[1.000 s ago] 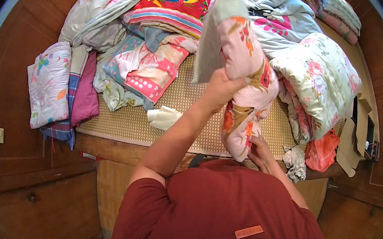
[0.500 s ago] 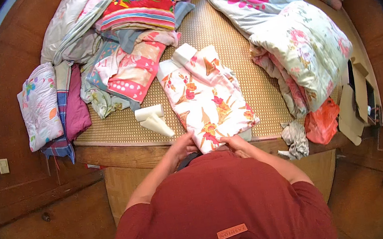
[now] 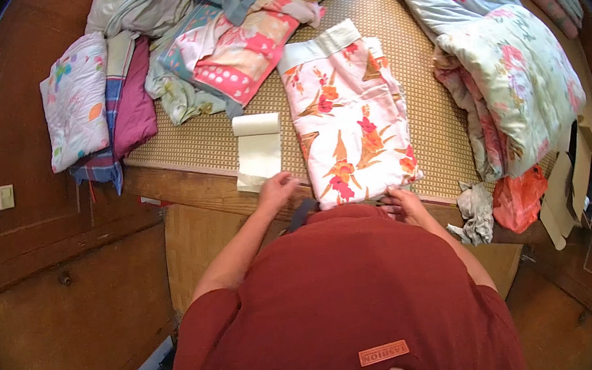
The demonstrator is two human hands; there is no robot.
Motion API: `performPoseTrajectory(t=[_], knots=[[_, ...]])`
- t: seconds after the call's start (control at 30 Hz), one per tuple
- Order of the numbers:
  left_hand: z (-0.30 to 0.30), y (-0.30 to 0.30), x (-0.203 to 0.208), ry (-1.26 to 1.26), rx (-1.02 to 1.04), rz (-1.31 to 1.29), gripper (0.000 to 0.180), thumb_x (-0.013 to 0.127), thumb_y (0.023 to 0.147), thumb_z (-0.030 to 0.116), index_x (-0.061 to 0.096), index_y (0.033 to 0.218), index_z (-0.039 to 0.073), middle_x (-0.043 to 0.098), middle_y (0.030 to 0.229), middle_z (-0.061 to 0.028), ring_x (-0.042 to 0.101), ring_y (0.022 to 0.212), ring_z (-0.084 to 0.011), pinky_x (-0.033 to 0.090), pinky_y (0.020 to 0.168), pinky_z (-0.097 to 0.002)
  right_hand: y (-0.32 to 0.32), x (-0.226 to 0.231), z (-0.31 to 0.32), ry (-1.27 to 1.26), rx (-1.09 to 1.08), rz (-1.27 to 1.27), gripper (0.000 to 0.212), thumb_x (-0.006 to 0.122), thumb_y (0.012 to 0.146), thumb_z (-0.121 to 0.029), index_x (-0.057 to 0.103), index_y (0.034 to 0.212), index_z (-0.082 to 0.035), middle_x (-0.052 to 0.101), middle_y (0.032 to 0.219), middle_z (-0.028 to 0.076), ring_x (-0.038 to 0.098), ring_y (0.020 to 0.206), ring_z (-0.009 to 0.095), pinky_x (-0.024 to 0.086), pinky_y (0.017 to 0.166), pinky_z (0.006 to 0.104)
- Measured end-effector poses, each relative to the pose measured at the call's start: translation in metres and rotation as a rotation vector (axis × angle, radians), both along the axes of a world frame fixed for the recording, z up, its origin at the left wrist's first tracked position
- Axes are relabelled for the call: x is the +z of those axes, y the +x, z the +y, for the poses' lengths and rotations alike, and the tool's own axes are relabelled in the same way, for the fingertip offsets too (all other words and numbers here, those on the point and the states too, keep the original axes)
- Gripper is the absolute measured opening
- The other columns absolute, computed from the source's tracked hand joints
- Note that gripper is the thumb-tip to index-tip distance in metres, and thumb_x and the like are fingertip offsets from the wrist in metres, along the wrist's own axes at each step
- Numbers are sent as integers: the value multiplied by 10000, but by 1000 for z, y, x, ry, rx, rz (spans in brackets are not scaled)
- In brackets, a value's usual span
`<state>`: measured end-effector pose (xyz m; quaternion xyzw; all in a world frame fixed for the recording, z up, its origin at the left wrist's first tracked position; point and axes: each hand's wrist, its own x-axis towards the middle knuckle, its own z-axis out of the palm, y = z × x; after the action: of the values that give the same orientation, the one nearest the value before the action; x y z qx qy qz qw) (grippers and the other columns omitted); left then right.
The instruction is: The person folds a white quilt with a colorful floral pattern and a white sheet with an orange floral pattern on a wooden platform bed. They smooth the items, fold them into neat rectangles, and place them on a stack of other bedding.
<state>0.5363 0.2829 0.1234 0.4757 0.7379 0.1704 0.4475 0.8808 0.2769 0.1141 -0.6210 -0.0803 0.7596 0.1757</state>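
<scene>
A folded white cloth with red and orange flowers (image 3: 351, 119) lies in front of me, a plain pale band along its far end. At its near right corner is my right hand (image 3: 405, 205), thumb on top and fingers bent beneath the edge. My left hand (image 3: 279, 190) is off the cloth, just left of its near edge, fingers loosely bent and slightly apart with nothing seen in them. Beside it lies a small cream roll (image 3: 256, 125), its loose strip (image 3: 259, 161) running toward me to the bed's edge. Whether my left hand touches the strip is unclear.
Piled bedding and cloths (image 3: 239, 55) cover the far left, next to a folded white print quilt (image 3: 77, 101). A thick floral quilt (image 3: 516, 84) stands to the right. Near it are a crumpled grey cloth (image 3: 475, 211), a red plastic bag (image 3: 520, 200) and an open cardboard box (image 3: 570, 188).
My left hand has let go of the cloth's near left corner and moved left toward the roll. The strip now lies straighter, and the cloth is flatter. The whole view has shifted.
</scene>
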Motion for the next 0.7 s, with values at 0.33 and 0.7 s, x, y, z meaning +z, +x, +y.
performPoseTrajectory(t=[0.33, 0.7], knots=[[129, -73, 16, 762, -321, 566, 312, 508, 794, 200, 523, 1083, 84, 523, 1091, -145, 486, 1002, -331, 391, 842, -418, -16, 16, 22, 29, 18, -154, 263, 536, 791, -272, 495, 962, -77, 564, 821, 53, 561, 605, 160, 464, 434, 290], [44, -96, 2, 208, -264, 338, 180, 570, 737, 158, 604, 913, 138, 556, 1016, -68, 472, 998, -308, 381, 816, -411, -38, -3, 7, 74, -156, -269, 276, 559, 777, -292, 486, 966, -106, 574, 818, 25, 586, 619, 147, 475, 449, 258]])
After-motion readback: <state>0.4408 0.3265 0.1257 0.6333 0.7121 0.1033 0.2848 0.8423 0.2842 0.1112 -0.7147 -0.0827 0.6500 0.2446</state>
